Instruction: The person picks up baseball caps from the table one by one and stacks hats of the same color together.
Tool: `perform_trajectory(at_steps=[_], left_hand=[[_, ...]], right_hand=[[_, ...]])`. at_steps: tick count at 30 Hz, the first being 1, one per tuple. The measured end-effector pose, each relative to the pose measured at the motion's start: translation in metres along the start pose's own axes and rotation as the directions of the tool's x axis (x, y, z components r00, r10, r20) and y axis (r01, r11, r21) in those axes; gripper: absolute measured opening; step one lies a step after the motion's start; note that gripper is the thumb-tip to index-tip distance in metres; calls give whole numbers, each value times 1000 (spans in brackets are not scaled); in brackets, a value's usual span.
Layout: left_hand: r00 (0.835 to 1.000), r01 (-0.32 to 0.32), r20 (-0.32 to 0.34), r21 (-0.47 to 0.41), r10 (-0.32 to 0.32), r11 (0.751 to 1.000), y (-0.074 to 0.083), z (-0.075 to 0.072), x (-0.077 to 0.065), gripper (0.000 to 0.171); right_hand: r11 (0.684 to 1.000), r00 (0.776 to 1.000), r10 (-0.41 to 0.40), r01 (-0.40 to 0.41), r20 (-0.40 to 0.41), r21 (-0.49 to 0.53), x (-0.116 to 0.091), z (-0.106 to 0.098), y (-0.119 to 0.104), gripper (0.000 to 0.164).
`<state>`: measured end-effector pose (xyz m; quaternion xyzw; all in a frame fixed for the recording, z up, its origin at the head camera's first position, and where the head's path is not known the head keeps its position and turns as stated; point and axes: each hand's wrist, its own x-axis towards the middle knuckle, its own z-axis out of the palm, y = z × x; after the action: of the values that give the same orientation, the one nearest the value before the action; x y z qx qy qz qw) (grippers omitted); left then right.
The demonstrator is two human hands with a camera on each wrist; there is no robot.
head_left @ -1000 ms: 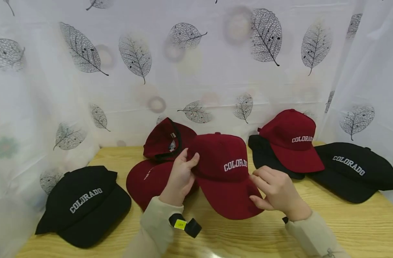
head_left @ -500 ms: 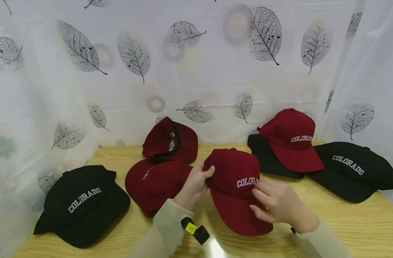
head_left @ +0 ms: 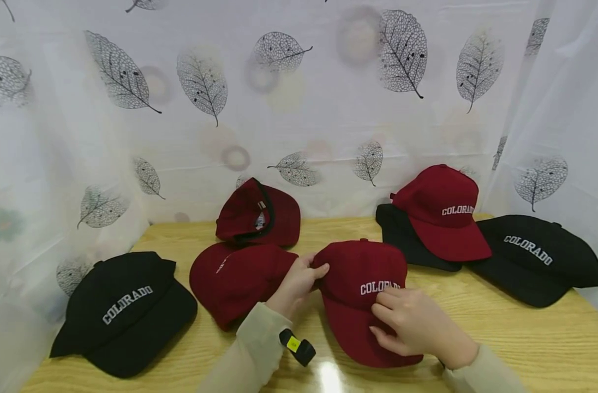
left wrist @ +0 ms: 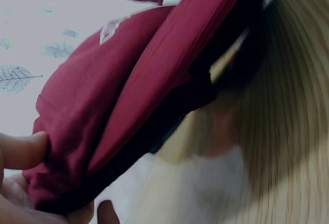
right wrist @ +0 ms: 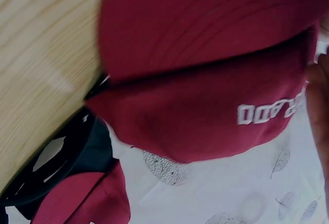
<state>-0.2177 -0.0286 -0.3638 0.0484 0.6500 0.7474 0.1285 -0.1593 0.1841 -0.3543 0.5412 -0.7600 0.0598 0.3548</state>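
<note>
In the head view my left hand (head_left: 299,281) pinches the left side edge of a dark red baseball cap (head_left: 363,267). Its thumb lies on the outside of the crown, as the left wrist view also shows on the cap (left wrist: 103,90). White COLORADO lettering runs across the cap's front, and its bill points down toward me, low over the table. My right hand (head_left: 412,322) hovers in front of the bill, fingers loosely bent and fingertips right at the lettering, partly covering it. In the right wrist view the cap (right wrist: 205,100) shows bill and crown, with fingers (right wrist: 318,100) at the edge.
A black cap (head_left: 127,311) sits at the left of the wooden table (head_left: 505,338). Two red caps, a front one (head_left: 240,278) and an overturned one (head_left: 284,218), lie behind my left hand. At right, another red cap (head_left: 441,218) rests on a black cap (head_left: 402,240), beside a further black cap (head_left: 534,256).
The held red cap has come down and to the right, closer to the table. My left hand moved with it; my right hand shifted from the cap's right edge to its front lettering.
</note>
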Motion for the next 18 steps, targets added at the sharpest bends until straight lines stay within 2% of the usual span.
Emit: perform_trajectory(at_steps=[4,7,15,18], left_hand=[[1000,-21,-7,172,23,985,-4,-4,2,11],[1000,-10,-23,257,16,966,-5,-6,3,13],[999,3,-52,282,12,959,-3,-9,5,7],[998,4,-58,289,13,957,-4,-9,5,12]], right_hand=[[998,994,53,-56,97,34,0,0,-4,26],[993,981,97,-107,169,51,0,-1,-7,26],[982,937,149,-178,316,67,2,-3,-12,29],[973,910,167,-214,380,86,3,-2,-13,28]])
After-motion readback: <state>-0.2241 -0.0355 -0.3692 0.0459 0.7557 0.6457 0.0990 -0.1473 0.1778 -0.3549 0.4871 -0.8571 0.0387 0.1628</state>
